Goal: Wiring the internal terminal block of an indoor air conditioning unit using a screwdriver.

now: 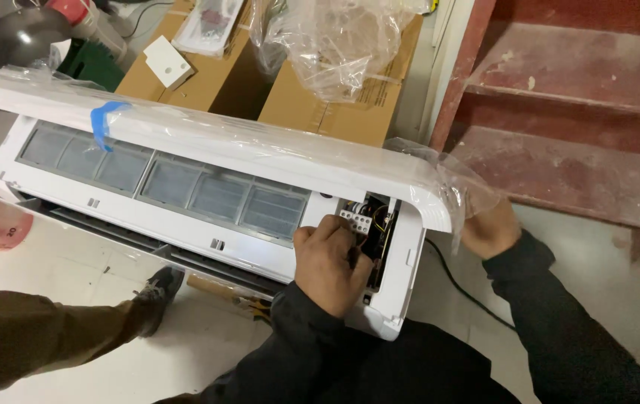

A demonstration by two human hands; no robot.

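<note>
The wiring compartment (371, 224) sits at the right end of the white indoor air-conditioner unit (208, 217), whose long axis runs from upper left to lower right across the floor (73, 284). It shows a white terminal block with coloured leads behind it, part hidden by the left hand (329, 263). That hand lies directly below and against the opening, fingers curled in toward the terminals; whether it pinches anything cannot be told. It is the nearer hand. The right hand (489, 230) is at the unit's right end, beneath the raised front cover (208, 138), closed on plastic wrap and cover edge. The cover bears blue tape (107, 120). Cardboard boxes (335, 105) stand beyond; red steps (574, 112) rise at right.
</note>
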